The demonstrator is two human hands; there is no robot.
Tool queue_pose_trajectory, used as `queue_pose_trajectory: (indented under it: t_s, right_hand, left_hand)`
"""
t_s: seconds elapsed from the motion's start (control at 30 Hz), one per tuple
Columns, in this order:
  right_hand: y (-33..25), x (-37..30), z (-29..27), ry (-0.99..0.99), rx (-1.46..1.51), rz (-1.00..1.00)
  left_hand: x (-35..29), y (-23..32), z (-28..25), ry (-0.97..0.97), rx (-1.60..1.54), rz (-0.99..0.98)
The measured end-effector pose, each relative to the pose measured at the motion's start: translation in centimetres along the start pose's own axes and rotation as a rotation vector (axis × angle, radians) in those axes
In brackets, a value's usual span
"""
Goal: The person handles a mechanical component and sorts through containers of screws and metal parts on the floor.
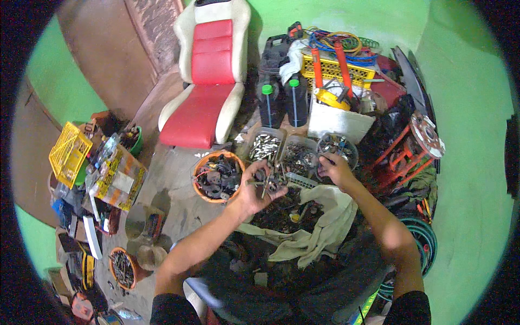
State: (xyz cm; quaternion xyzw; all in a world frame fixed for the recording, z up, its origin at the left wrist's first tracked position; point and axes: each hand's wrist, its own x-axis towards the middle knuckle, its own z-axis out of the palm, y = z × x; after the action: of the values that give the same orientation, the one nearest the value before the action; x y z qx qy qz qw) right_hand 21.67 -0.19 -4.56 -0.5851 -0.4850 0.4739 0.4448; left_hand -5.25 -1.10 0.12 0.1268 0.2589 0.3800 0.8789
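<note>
My left hand [253,196] is palm up with curled fingers, cradling several small dark metal parts. To its right, my right hand [337,172] reaches to the near rim of a round clear tub [352,157] of mixed small hardware. Its fingers are pinched together, and whatever lies between them is hidden. A clear tub [250,151] of shiny metal pieces and another tub [301,140] of darker small hardware stand beside it. Below my hands, a pile of dark loose parts [276,215] lies by a pale cloth [327,227] over my lap.
An orange bucket [196,189] of black parts stands left of my left hand. Behind are a red and white car seat [208,103], two dark jugs with green caps [269,111] and a white box [336,122]. An orange metal stand [406,151] and green hose [428,244] are at right.
</note>
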Motion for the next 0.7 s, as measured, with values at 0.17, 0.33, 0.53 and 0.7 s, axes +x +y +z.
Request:
queue_pose_trajectory:
  t_s: [0.17,0.33,0.53,0.7]
  right_hand:
    - [5.3,0.2,2.6,-0.148,0.154,0.131]
    - [5.9,0.8,11.0,-0.211,-0.051,0.165]
    - [8.4,4.4,25.0,-0.15,-0.322,-0.26]
    - [8.8,5.1,33.1,-0.145,-0.382,-0.455]
  left_hand:
    - [-1.4,5.7,-1.2,0.099,0.119,0.163]
    - [-3.6,10.2,-6.2,0.102,0.156,0.286]
    - [-5.3,12.1,-9.3,0.212,0.138,0.39]
    - [-6.4,12.8,-9.8,0.197,-0.036,0.432]
